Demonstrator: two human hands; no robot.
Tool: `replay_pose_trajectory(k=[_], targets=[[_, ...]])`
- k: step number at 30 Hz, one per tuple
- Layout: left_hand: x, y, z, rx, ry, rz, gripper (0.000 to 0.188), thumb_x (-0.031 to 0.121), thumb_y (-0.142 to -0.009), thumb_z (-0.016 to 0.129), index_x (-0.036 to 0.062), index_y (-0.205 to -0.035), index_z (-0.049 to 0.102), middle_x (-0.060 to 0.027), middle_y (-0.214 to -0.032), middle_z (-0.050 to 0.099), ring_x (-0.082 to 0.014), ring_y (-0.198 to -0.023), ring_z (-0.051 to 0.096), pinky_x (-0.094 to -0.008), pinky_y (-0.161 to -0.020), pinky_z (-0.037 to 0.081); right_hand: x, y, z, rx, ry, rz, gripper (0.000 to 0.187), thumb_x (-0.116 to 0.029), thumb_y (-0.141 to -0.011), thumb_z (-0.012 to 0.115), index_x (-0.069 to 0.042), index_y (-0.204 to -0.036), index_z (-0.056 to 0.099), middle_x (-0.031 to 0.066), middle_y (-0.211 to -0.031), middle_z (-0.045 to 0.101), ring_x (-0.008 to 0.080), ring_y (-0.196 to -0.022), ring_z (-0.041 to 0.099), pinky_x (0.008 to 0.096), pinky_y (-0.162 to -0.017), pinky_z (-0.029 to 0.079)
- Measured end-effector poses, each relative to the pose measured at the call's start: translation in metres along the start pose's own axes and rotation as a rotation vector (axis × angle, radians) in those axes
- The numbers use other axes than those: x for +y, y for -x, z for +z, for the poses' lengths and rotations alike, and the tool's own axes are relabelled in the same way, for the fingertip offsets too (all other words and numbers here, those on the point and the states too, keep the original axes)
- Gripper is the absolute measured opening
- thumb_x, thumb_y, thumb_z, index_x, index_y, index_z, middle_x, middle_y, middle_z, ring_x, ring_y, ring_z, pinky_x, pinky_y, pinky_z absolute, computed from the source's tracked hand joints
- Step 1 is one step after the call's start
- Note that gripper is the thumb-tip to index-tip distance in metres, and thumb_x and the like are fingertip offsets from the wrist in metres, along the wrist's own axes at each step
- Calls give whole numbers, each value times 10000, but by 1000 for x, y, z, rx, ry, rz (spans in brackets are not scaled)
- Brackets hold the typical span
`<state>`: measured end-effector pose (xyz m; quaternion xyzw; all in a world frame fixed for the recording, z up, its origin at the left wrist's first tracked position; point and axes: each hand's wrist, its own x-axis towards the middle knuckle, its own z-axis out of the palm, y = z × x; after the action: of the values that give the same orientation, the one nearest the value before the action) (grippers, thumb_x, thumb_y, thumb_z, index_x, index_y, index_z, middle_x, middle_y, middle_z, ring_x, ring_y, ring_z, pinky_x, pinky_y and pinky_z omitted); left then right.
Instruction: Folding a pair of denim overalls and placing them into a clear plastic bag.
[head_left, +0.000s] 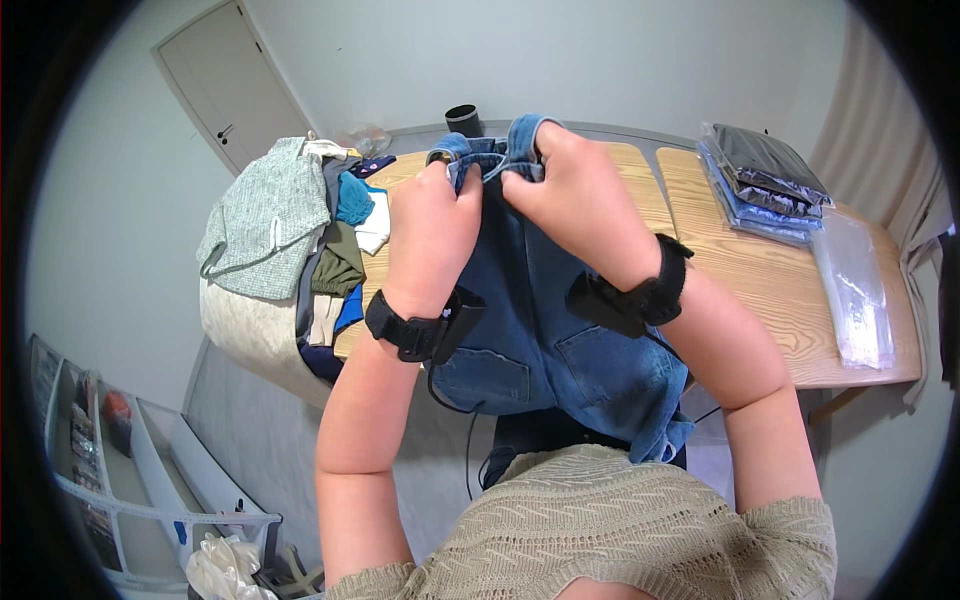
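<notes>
A blue denim garment (pixel 510 300) with two patch pockets hangs in front of me, over the near edge of the table and toward my lap. Its upper edge is gathered between my hands, and strap-like denim bands loop above them. My left hand (pixel 432 215) grips the left side of that edge, thumb against the cloth. Gripping the right side, my right hand (pixel 580 185) has its fingers curled behind a band. The fingertips of both hands are partly hidden by denim. Whether it is overalls or another garment, I cannot tell.
Clothes lie heaped at the left, a pale green knit top (pixel 270 220) uppermost. Folded garments in clear bags (pixel 765 180) are stacked at the right of the wooden table (pixel 740 290), beside clear plastic bags (pixel 853 290). A black cylinder (pixel 463 120) stands behind. Shelving (pixel 140 470) is lower left.
</notes>
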<state>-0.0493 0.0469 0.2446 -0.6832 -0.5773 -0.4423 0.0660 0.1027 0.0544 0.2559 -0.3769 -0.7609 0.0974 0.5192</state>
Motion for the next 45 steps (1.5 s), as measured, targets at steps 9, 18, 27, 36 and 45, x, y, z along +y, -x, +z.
replay_pose_trajectory(k=[9, 18, 27, 36, 45], targets=[[-41, -3, 13, 53, -94, -79, 264, 221, -874, 612, -43, -864, 609, -246, -788, 631, -422, -751, 613, -443, -641, 477, -15, 17, -21, -357, -556, 210, 215, -157, -796, 671, 1, -940, 646, 27, -796, 654, 77, -734, 566, 256, -670, 474], [-44, -10, 9, -66, 415, -286, 215, 205, -900, 603, -4, -852, 619, 3, -732, 599, -114, -662, 509, -300, -629, 422, 54, -12, -30, 38, -855, 627, 157, -106, -810, 648, 30, -861, 589, 54, -790, 631, 106, -682, 589, 232, -612, 476], [-7, -1, 2, -66, -3, -197, 671, 438, -638, 825, -71, -1004, 586, -229, -880, 666, -333, -830, 667, -389, -724, 515, 33, 5, -23, 106, -771, 506, 149, -109, -794, 658, 12, -832, 580, 25, -737, 603, 79, -659, 552, 226, -582, 449], [-23, 13, 45, 160, -349, 18, 208, 133, -722, 673, 44, -896, 600, -152, -718, 650, -356, -656, 643, -442, -564, 513, 5, 34, 20, -3, -457, 102, 224, -122, -788, 652, 19, -938, 565, 140, -758, 595, 203, -653, 554, 328, -633, 466], [-6, 27, 38, 119, 238, -28, 293, 120, -811, 639, -19, -1039, 517, -246, -914, 616, -411, -841, 606, -457, -716, 481, 36, 19, 26, 35, -455, 386, 194, -111, -789, 626, 38, -896, 562, 151, -742, 616, 220, -663, 595, 329, -634, 480]])
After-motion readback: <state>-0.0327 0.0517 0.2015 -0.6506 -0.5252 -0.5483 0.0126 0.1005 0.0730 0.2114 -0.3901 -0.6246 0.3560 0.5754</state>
